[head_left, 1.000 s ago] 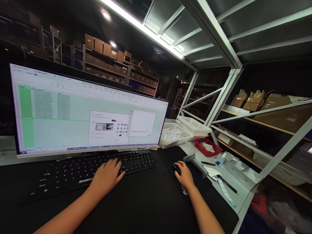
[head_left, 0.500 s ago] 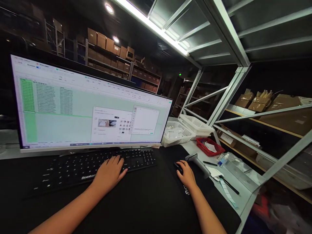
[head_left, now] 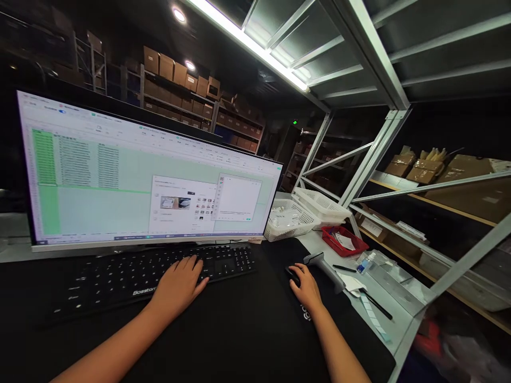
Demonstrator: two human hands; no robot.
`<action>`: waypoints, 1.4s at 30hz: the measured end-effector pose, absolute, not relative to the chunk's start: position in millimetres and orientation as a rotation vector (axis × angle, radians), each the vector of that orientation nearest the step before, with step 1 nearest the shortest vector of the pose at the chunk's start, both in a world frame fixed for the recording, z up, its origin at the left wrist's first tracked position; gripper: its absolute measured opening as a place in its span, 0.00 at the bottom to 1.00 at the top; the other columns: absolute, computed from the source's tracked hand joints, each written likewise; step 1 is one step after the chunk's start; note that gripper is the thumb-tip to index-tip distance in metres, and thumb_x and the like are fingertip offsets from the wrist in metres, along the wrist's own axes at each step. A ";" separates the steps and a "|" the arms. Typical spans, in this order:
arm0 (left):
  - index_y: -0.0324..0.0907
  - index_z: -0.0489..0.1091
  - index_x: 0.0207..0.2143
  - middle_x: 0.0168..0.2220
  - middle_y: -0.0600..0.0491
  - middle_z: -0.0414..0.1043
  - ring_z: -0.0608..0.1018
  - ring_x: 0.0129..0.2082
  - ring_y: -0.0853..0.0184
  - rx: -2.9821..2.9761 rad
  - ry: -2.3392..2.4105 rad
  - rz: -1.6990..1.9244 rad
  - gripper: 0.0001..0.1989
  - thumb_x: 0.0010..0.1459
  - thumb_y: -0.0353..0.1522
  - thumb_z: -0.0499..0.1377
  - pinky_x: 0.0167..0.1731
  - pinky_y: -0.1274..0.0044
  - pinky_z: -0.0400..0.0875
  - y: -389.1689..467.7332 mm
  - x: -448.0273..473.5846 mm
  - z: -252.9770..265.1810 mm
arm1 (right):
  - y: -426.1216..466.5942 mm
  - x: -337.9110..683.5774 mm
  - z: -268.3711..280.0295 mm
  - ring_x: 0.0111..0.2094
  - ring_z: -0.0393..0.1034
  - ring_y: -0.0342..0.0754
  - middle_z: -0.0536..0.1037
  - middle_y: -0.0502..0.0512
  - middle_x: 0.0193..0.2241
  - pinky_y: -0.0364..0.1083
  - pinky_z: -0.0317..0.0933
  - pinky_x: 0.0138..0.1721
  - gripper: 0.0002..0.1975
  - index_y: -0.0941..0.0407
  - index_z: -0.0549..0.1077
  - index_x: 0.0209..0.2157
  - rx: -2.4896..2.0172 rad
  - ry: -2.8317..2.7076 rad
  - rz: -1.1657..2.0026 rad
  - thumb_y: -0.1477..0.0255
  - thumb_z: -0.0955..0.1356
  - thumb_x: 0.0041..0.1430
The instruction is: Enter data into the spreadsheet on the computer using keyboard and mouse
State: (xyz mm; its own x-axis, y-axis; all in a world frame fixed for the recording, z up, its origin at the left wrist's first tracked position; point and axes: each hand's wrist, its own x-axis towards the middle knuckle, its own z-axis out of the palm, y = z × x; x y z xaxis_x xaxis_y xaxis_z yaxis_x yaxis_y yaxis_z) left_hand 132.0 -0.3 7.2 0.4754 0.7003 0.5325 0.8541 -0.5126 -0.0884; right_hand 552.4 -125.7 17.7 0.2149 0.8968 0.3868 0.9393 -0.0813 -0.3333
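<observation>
My left hand lies palm down on the right part of a black keyboard, its fingers stretched over the keys and the thumb apart. My right hand is curled over a black computer mouse, which shows only at its left side; the palm hides the rest. Both rest on a large black desk mat. Behind the keyboard stands a wide monitor with a spreadsheet and two smaller windows on its screen. Just right of my right hand lies a grey handheld barcode scanner.
White plastic baskets and a red basket with papers stand right of the monitor. A small bottle, a black pen and a paper strip lie near the desk's right edge. A metal rack frame rises beyond.
</observation>
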 end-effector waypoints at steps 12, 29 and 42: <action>0.33 0.75 0.59 0.62 0.32 0.73 0.76 0.60 0.46 -2.389 -1.313 -0.627 0.27 0.69 0.42 0.50 0.58 0.57 0.73 0.5 132.8 8.5 | -127.4 549.4 23.1 0.62 0.72 0.56 0.71 0.58 0.64 0.54 0.65 0.65 0.24 0.49 0.77 0.59 -2.033 -1.691 -0.100 0.74 0.68 0.62; 0.33 0.76 0.56 0.59 0.31 0.74 0.77 0.59 0.45 -2.428 -1.251 -0.760 0.26 0.69 0.41 0.51 0.59 0.55 0.72 5.1 131.2 0.4 | -127.3 547.5 24.7 0.61 0.74 0.54 0.72 0.58 0.65 0.54 0.67 0.64 0.24 0.48 0.78 0.58 -2.027 -1.672 -0.087 0.73 0.68 0.61; 0.33 0.77 0.55 0.59 0.32 0.75 0.77 0.58 0.46 -2.403 -1.240 -0.722 0.25 0.69 0.41 0.52 0.58 0.57 0.72 5.0 131.4 0.5 | -126.8 550.0 21.3 0.61 0.73 0.55 0.72 0.57 0.64 0.54 0.66 0.65 0.24 0.48 0.77 0.59 -2.010 -1.683 -0.109 0.74 0.68 0.61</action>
State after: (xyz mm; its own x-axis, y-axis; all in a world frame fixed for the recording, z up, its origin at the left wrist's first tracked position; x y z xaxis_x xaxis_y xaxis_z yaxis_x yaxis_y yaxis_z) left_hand 131.4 5.0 0.5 0.4898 0.6519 0.5789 0.8252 -0.5609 -0.0666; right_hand 550.0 -126.8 21.3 0.2279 0.8977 0.3771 0.9389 -0.1000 -0.3294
